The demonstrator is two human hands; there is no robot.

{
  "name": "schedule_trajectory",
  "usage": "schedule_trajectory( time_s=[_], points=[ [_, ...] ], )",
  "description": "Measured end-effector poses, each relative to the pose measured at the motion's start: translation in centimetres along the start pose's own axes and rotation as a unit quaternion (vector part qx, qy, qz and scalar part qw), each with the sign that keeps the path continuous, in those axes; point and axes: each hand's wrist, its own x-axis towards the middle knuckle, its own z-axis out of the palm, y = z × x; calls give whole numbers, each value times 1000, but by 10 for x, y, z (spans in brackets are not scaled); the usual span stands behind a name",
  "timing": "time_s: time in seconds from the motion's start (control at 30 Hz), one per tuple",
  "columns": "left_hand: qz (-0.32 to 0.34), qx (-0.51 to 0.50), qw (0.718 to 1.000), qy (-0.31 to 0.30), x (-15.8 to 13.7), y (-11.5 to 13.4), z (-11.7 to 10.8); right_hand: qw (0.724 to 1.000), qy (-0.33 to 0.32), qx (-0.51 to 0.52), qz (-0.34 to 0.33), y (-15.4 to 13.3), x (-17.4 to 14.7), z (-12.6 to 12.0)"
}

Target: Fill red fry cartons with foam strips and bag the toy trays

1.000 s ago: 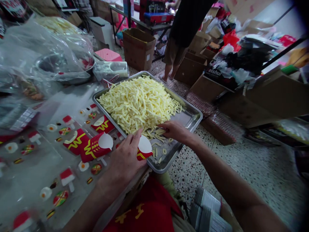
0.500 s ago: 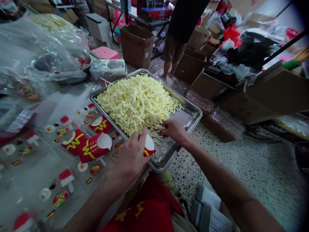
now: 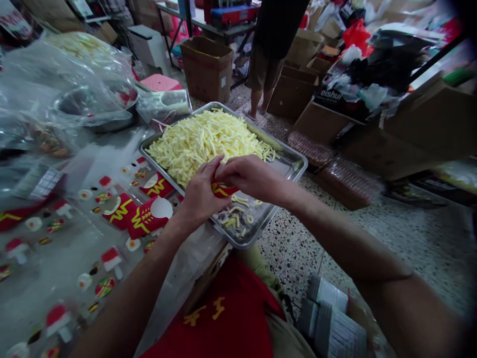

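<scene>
My left hand [image 3: 201, 194] is wrapped round a small red fry carton [image 3: 223, 190] with yellow markings, held over the near side of a metal tray. Over the carton's mouth, my right hand [image 3: 251, 176] has its fingers bent and pressed together; whatever they hold is hidden. A heap of pale yellow fries [image 3: 208, 139] fills much of the metal tray [image 3: 300, 164], and a few loose pieces [image 3: 236, 214] lie at its near corner. Left of the tray, more red cartons [image 3: 149, 216] lie on the table, one of them with a white inside showing.
Clear packs with small toy-like food pieces [image 3: 112, 261] cover the table at left. A metal bowl [image 3: 93, 107] under plastic film stands behind them. Beyond the tray are a cardboard box [image 3: 206, 69], a standing person [image 3: 270, 54] and piled boxes at right.
My right hand has lifted from the fries in the tray and moved left to the carton's mouth. My left hand has raised the carton slightly. The view has shifted a little.
</scene>
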Motion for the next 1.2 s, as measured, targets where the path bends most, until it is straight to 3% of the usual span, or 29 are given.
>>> schedule_trajectory(
  time_s=[0.13,0.23,0.3,0.43,0.57,0.67,0.8,0.97,1.13,1.2],
  points=[
    [24,-16,996,82,3,-13,-5,984,158,73,21,-1,6,7],
    [4,-7,996,87,0,-22,-13,968,194,153,48,16,-5,16],
    [-26,-2,996,90,-8,-28,-19,969,162,169,76,33,-17,27],
    [-73,-13,991,107,-27,-34,-30,986,76,76,128,56,-29,56],
    [-88,-15,991,102,-41,-32,-41,979,-2,-32,203,52,-18,75],
    [-104,12,989,100,-47,-33,-50,976,-31,-78,199,47,-6,81],
    [-124,17,988,90,-52,-37,-57,977,-41,-6,208,54,0,80],
    [-143,23,986,77,-54,-35,-63,963,-34,127,234,73,-14,56],
    [-112,36,992,51,-52,-24,-65,962,-56,38,263,78,-39,52],
    [-100,37,994,37,-53,-20,-63,959,-37,8,281,75,-45,57]
  ],
)
